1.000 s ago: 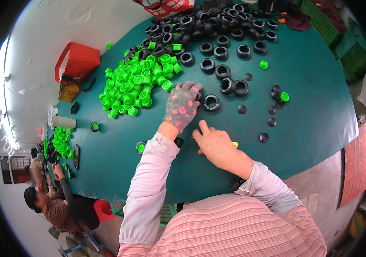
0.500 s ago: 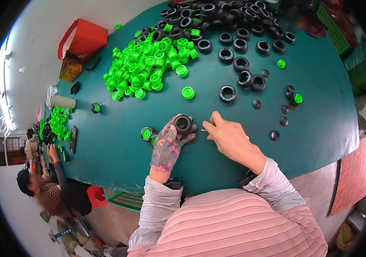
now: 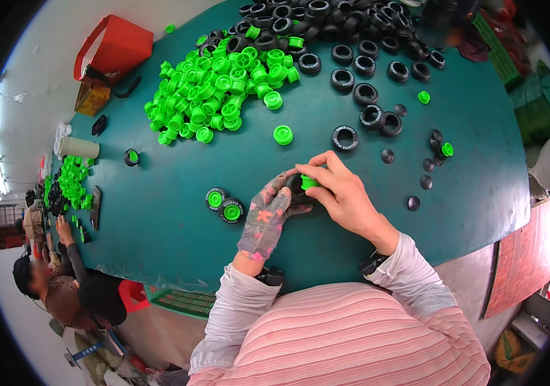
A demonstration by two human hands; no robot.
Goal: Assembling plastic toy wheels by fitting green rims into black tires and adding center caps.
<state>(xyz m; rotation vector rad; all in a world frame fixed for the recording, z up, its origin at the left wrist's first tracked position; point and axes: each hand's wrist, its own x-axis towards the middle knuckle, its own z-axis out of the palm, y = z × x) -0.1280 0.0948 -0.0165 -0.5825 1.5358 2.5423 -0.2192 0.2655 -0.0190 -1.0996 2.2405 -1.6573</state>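
Gloved left hand (image 3: 266, 216) is curled round a black tyre (image 3: 295, 185), thumb and fingers gripping it at the centre of the clock. From its three o'clock side the bare right hand (image 3: 349, 198) pinches a green rim (image 3: 309, 183) between thumb and fingertips, against the face of that tyre; how deep the rim sits is hidden by the fingers.

Around them spreads the green desk (image 3: 165, 225). Near nine o'clock two fitted wheels (image 3: 231, 210) lie touching, green centres up. A loose green rim (image 3: 282, 135) sits just off twelve, and a loose tyre (image 3: 345, 139) between one and two. Between ten and eleven is the pile of green rims (image 3: 207, 96); at twelve, by the far edge, the heap of black tyres (image 3: 336, 26). Small black discs (image 3: 427, 183) are scattered near three o'clock. Well apart, at eight o'clock, sits another person (image 3: 62, 293).
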